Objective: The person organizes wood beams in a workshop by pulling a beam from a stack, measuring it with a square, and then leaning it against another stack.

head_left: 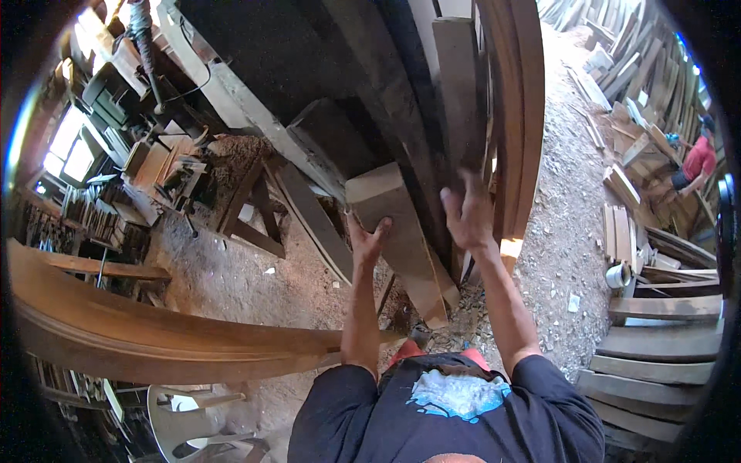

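Observation:
A thick light-brown wooden board (403, 235) stands tilted in front of me, its lower end near the ground. My left hand (366, 239) grips its left edge, with the thumb on the front face and the other fingers mostly hidden. To the right of the board, my right hand (472, 220) is raised, thumb apart from the fingers and holding nothing that I can see. Its fingertips are blurred against a tall upright plank (457, 92). Dark boards (386, 85) lean behind the light-brown one.
Long curved brown mouldings (519, 116) rise at my right; another curved wooden piece (177, 336) crosses at left. A white plastic chair (174, 424) stands lower left. Stacked planks (656, 343) and a white bucket (617, 275) are at right. Another person (697, 163) is at far right.

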`<control>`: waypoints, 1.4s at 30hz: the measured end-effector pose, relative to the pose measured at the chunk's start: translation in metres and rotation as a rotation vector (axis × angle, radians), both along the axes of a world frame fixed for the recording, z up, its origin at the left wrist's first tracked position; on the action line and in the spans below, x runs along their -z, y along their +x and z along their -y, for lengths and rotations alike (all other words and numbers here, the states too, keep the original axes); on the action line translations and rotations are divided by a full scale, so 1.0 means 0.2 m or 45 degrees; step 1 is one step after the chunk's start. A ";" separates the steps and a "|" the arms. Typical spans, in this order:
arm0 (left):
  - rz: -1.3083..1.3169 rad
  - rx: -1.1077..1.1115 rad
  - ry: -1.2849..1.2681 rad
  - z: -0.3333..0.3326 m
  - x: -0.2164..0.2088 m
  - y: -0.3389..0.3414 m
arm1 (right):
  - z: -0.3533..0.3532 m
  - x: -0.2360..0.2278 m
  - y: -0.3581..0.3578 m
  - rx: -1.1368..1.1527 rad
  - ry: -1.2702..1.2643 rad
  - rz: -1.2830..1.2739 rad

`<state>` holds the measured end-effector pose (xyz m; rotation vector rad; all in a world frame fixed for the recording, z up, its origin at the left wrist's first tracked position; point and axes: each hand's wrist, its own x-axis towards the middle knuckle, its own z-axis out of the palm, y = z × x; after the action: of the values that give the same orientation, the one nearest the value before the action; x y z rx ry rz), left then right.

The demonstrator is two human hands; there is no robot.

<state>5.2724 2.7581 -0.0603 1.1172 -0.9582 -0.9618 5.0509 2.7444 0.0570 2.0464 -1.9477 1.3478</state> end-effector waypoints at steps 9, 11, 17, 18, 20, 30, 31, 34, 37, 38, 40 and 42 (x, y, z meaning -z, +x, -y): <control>-0.072 0.190 -0.046 -0.14 -0.04 -0.07 | -0.12 0.17 0.04 -0.833 0.710 0.616; -0.179 0.365 -0.064 -0.23 -0.08 -0.14 | -0.21 0.21 0.03 -0.979 0.649 0.916; 0.331 0.603 -0.228 -0.41 -0.07 -0.29 | -0.41 0.43 -0.30 -0.754 0.683 1.150; 0.322 0.618 -0.207 -0.44 -0.04 -0.32 | -0.43 0.43 -0.36 -0.741 0.680 1.127; 0.326 0.569 -0.255 -0.48 0.05 -0.37 | -0.48 0.27 -0.38 -0.739 0.599 1.183; 0.361 0.499 -0.226 -0.56 0.20 -0.85 | -0.56 0.69 -0.96 -0.788 0.431 0.369; 0.389 0.474 -0.215 -0.58 0.20 -0.88 | -0.57 0.75 -1.00 -0.859 0.164 0.099; 0.261 0.337 -0.170 -0.66 0.18 -0.99 | -0.64 0.77 -1.04 -0.906 0.108 0.182; 0.284 0.307 -0.128 -0.69 0.17 -1.05 | -0.64 0.66 -1.00 -0.854 0.388 0.482; 0.289 0.296 -0.127 -0.71 0.16 -1.07 | -0.62 0.58 -0.97 -0.815 0.420 0.507; 0.261 0.213 -0.044 -0.75 0.12 -1.09 | -0.59 0.36 -0.93 -0.889 0.664 0.843; 0.293 0.162 -0.019 -0.74 0.09 -1.11 | -0.53 0.20 -0.92 -0.916 0.623 0.812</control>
<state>5.0496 2.9056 -0.0776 1.1835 -1.2334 -0.9396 4.8665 2.8500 0.0179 3.0582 -1.9543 2.0158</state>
